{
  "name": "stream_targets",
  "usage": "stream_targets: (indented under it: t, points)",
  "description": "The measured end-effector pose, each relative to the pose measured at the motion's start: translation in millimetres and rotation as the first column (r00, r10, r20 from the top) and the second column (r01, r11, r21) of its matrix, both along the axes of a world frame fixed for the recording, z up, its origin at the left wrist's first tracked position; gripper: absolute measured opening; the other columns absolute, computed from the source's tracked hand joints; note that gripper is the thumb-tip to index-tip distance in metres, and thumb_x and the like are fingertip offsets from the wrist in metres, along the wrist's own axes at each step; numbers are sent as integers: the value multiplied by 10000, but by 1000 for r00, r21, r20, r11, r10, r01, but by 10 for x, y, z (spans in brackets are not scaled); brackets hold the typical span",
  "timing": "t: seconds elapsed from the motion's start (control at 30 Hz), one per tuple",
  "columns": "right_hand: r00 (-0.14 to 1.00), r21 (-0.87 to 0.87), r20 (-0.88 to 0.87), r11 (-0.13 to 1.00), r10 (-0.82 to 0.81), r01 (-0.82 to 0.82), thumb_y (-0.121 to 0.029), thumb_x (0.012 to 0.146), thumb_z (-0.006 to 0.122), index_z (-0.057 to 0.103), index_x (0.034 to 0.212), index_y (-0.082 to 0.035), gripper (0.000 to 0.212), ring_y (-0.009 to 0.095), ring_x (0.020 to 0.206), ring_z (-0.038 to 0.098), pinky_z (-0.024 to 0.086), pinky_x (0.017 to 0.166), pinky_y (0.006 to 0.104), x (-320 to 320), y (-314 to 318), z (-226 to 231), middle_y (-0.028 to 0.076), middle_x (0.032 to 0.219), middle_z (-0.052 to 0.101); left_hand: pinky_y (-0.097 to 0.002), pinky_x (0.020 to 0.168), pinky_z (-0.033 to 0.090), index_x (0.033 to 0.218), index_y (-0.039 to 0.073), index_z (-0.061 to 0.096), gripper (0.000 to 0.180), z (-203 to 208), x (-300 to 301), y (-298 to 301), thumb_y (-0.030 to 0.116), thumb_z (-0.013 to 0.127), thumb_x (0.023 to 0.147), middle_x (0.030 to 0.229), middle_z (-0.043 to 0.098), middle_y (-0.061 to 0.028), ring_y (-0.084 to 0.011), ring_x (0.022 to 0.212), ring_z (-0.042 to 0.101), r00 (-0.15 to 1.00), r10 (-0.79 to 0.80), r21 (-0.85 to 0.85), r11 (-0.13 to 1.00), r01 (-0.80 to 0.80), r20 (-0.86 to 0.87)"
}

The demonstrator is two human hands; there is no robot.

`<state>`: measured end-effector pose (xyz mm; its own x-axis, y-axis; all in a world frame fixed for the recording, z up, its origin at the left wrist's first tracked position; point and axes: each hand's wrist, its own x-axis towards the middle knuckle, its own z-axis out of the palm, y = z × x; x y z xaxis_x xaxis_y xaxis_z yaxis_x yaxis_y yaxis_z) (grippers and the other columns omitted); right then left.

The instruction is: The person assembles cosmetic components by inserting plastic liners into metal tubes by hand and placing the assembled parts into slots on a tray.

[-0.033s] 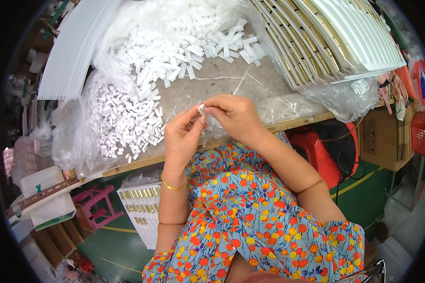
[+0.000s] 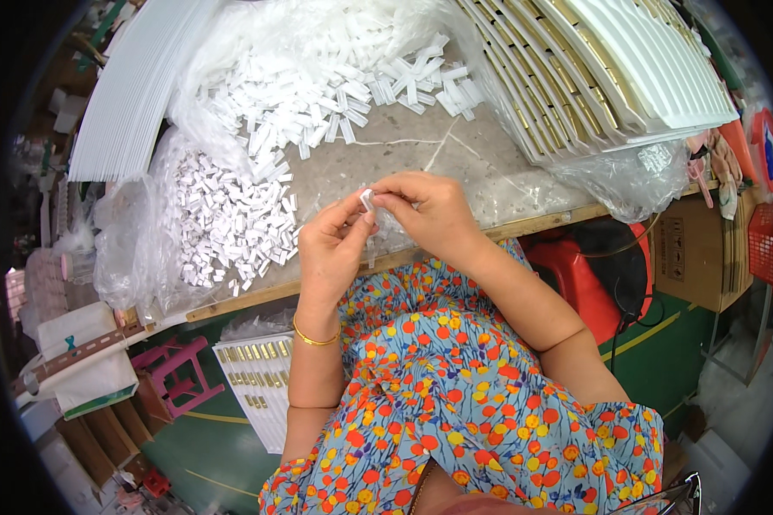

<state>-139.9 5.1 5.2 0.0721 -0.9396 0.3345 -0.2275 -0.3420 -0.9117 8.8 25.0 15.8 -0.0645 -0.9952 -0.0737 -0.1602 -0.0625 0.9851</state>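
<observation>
The left hand (image 2: 331, 249) and the right hand (image 2: 434, 210) met above the table (image 2: 421, 142), near the middle of its wooden front edge (image 2: 541, 225). Both were drawn in to a pinch, thumbs and forefingers gripping 1 small white piece (image 2: 368, 200) between them. The fingers covered part of it, so it was perhaps bent or folded; its full form could not be told. A gold bracelet (image 2: 316, 342) circled the left wrist.

Toward the table's left front corner lay a heap of short white pieces (image 2: 232, 219), with crumpled clear plastic (image 2: 133, 232) beside it. Behind that, toward the back edge, longer translucent pieces (image 2: 318, 94) spilled from more plastic. A stack of white sheets (image 2: 133, 86) stood at the left edge; on the right side, white trays (image 2: 584, 77) with gold strips were stacked.

Below the front edge, 1 white panel (image 2: 275, 418) carried rows of gold pieces, near a pink stool (image 2: 176, 373). Under the table's right end, a brown carton (image 2: 696, 249) bore a column of dark printed symbols and small lettering, too small to read.
</observation>
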Motion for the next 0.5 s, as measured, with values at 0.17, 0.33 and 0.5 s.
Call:
stream_targets:
  t: [0.17, 0.33, 0.5]
  points:
    - [993, -167, -116, 986, -22, 2, -32, 740, 608, 622, 844, -32, 106, 273, 625, 578, 458, 552, 354, -17, 1, 30, 104, 706, 599, -219, 650, 507, 1066, -43, 595, 265, 31, -30, -1, -46, 577, 802, 884, 623, -84, -107, 735, 606, 997, 32, 5, 999, -31, -77]
    - [966, -310, -223, 949, -128, 55, -2, 714, 591, 610, 897, -18, 185, 273, 664, 574, 464, 568, 355, 63, 45, 33, 94, 764, 593, -232, 678, 519, 1081, -51, 580, 268, 13, -72, -6, -53, 557, 814, 919, 620, -89, -115, 775, 606, 983, 58, 15, 998, -56, -174]
    - [955, -365, -267, 931, -129, 24, 16, 689, 577, 601, 953, -4, 266, 276, 715, 564, 473, 600, 350, 112, 44, -56, 100, 828, 580, -255, 717, 514, 1086, -59, 573, 245, 8, -96, -7, 20, 544, 857, 937, 625, -97, -130, 814, 603, 934, 99, 56, 995, -85, -343]
